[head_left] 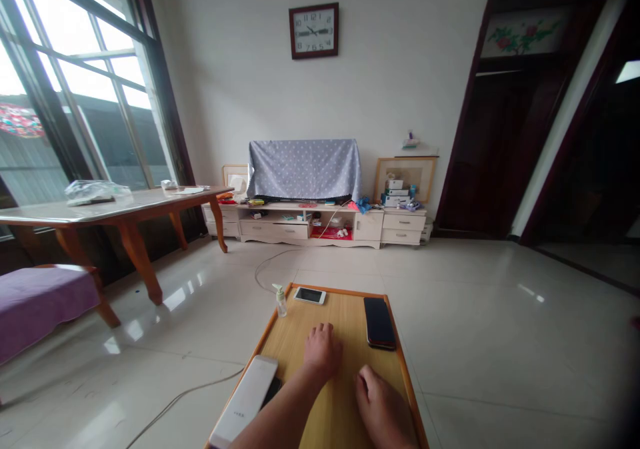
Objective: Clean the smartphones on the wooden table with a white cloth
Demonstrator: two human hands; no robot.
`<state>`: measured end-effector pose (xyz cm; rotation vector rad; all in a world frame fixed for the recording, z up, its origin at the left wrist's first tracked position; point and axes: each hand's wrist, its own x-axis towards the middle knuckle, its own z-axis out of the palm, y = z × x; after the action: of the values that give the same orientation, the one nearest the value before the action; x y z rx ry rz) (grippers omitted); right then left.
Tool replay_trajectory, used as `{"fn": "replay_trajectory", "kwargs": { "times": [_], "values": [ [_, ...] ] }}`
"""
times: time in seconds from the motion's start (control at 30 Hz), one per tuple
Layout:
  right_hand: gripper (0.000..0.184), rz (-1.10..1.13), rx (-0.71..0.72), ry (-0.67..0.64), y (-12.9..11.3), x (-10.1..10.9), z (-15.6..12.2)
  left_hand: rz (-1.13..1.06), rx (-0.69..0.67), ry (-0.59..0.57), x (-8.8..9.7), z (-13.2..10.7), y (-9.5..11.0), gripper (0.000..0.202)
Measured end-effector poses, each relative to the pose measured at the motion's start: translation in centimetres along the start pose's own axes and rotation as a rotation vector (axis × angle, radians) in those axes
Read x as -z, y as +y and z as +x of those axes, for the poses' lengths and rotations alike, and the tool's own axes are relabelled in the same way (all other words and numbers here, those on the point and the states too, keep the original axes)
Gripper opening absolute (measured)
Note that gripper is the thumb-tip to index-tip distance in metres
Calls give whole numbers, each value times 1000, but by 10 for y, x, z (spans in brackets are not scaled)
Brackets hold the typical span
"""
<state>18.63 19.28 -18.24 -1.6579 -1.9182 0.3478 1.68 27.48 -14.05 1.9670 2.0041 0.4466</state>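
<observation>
My left hand (323,352) rests palm down on the small wooden table (345,306), fingers curled in and nothing visible in them. To its right and closer to me, my right hand (380,399) is closed in a loose fist near the table's right edge, with no object showing. A white phone (310,295) lies at the far edge, beside a clear pump bottle (281,301) standing upright. A dark phone (380,322) lies on the far right. At the near left sits a long white box (245,399), with a black thing (271,392) partly hidden beside it.
A cable (185,392) runs across the tiled floor on the left. Further off stand a larger table (145,202), a purple-covered seat (45,302) and a low white cabinet (367,229) with a cloth-covered object (305,169) on it. A dark door (515,149) is at the right.
</observation>
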Motion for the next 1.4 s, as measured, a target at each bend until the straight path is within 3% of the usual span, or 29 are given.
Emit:
{"fn": "replay_trajectory", "kwargs": {
  "times": [0.3, 0.43, 0.53, 0.67, 0.93, 1.4],
  "values": [
    [29, 94, -86, -151, 14, -7, 23, 66, 70, -7, -15, 104, 3, 73],
    [31, 42, -105, -119, 23, -24, 27, 81, 84, -22, -17, 125, -6, 77],
    [33, 10, -91, -52, 27, -33, 28, 86, 67, -26, -15, 123, -12, 75],
    [30, 10, -19, -20, 23, -29, 26, 89, 0, 2, -11, 96, -14, 65],
    [35, -37, -33, -34, 2, -4, 17, 73, -104, 48, -1, 4, -3, 28],
    [28, 135, -70, 83, -2, 8, -3, -2, -221, 39, 5, -152, 1, 6]
  ]
}}
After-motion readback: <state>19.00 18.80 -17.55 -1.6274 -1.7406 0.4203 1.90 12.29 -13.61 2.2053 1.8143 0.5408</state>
